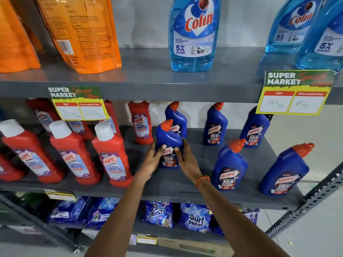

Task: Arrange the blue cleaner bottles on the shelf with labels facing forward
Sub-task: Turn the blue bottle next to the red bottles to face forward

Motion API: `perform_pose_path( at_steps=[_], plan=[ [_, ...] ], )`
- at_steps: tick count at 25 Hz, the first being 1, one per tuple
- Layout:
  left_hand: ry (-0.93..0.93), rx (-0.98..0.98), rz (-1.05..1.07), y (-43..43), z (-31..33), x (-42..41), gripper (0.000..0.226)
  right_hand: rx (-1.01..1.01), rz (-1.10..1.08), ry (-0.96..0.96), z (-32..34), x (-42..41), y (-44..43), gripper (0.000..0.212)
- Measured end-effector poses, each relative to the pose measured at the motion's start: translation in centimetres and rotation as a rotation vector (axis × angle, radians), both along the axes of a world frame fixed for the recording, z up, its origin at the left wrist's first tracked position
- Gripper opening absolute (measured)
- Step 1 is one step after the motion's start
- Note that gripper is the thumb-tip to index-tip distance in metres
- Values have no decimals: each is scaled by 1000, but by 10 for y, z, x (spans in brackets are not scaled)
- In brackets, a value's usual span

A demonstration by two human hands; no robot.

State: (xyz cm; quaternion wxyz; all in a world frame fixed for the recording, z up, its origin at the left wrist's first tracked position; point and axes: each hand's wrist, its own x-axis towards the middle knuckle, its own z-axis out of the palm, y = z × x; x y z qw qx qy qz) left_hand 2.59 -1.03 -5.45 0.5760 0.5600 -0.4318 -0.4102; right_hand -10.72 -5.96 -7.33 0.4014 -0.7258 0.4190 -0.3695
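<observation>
Both hands are closing on one blue Harpic bottle (168,143) standing upright on the middle shelf (167,182), near the shelf's centre. The left hand (151,161) is pressing against the bottle's left side, its thumb lying across the upper left corner of the label. The right hand (186,158) is cupping the right side, fingers wrapping the shoulder and thumb touching the label's right edge. So the bottle is sitting squarely between the two palms, each grip clamped on it, with the label facing forward and the orange cap (166,124) leaning to the right above the fingers. An orange band (202,180) is circling the right wrist.

Directly behind it, another blue bottle (176,118) is standing at the back of the shelf. Four more blue bottles are standing to the right, two at the back (215,125) (254,127) and two at the front (229,166) (284,171), all showing their labels. Red Harpic bottles (111,154) are filling the left half of the same shelf. Light blue Colin bottles (193,34) are standing on the shelf above.
</observation>
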Motion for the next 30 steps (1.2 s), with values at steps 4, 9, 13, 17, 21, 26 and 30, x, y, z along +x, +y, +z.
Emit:
perform_pose_path(
  at_steps=[4,9,13,17,21,26,30],
  plan=[
    [-15,-22,46,11,-11,-6,29,-2,-11,-104,-9,-6,13,48],
    [-133,-53,74,34,-21,-13,31,-80,-30,-133,-16,-17,41,42],
    [-176,-74,87,47,-24,-18,27,-59,-34,-131,-16,-23,55,48],
    [-205,-69,93,55,-24,-18,30,-45,-28,-140,-12,-25,67,51],
    [-196,-63,74,60,-23,-19,33,-44,-29,-149,-10,-26,73,46],
    [-203,-58,75,63,-16,-20,29,-18,-29,-153,-6,-26,76,42],
    [-254,-14,46,71,-4,-24,40,-11,-5,-109,-1,-27,83,44]
  ],
)
